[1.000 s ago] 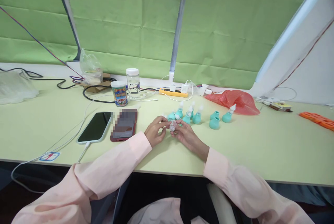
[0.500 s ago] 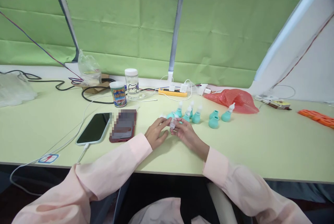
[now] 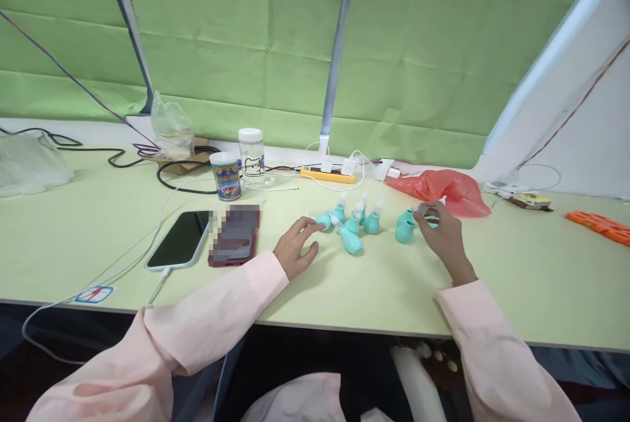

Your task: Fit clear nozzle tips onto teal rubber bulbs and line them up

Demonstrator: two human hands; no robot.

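My left hand (image 3: 298, 248) rests on the table with its fingers apart, the index fingertip at or against a teal bulb (image 3: 323, 220). My right hand (image 3: 440, 232) is over on the right, thumb and fingers pinched on a small clear plastic nozzle (image 3: 417, 209), mostly covered by the fingers. Just below it stand two uncapped teal bulbs, the nearer bulb (image 3: 404, 232) with its round opening upward. Another nozzled bulb is largely hidden behind this hand. Between the hands, a teal bulb with a clear nozzle (image 3: 350, 240) lies on its side, beside several upright nozzled bulbs (image 3: 373, 222).
Two phones (image 3: 180, 239) lie on the left, one with a cable. Behind them are a noodle cup (image 3: 226, 177) and a lidded jar (image 3: 252, 158). A yellow power strip (image 3: 327, 175), a red plastic bag (image 3: 447, 189) and an orange object (image 3: 598, 227) are farther back and right.
My right hand has moved right, away from my left hand, to the uncapped bulbs, with the clear nozzle. The lying bulb between the hands is now uncovered. My left hand has stayed.
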